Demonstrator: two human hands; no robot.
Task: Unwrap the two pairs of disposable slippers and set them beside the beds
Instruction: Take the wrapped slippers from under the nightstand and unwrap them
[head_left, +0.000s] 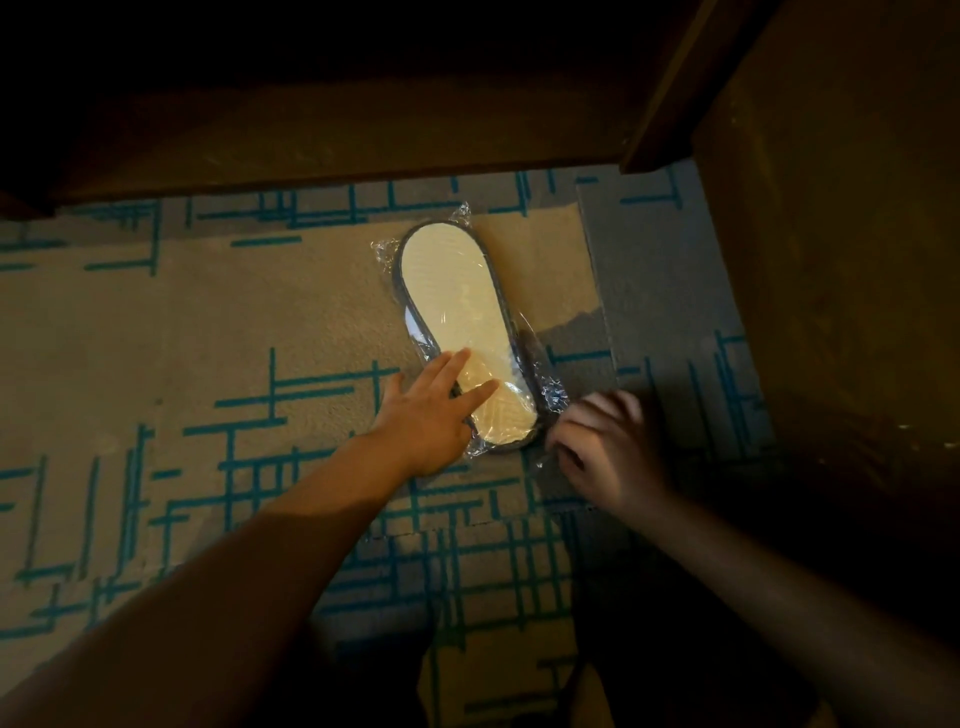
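Carpet (156, 322) w/ teal line pattern fills most of the view; dark wood furniture (337, 135) runs along the top, another dark panel (831, 260) stands at right. Wrapped slipper pair (457, 322) lies sole-up on the carpet, near the furniture edge — still sealed in clear plastic wrap (553, 395), crinkled at both ends. Left hand (426, 415) reaches in flat, fingers (452, 364) spread wide, pressing on the heel end of the pack; grips nothing. Right hand (602, 447) is blurred, just beside the pack's near corner, fingers curled at the wrap edge — can't tell if it has hold.
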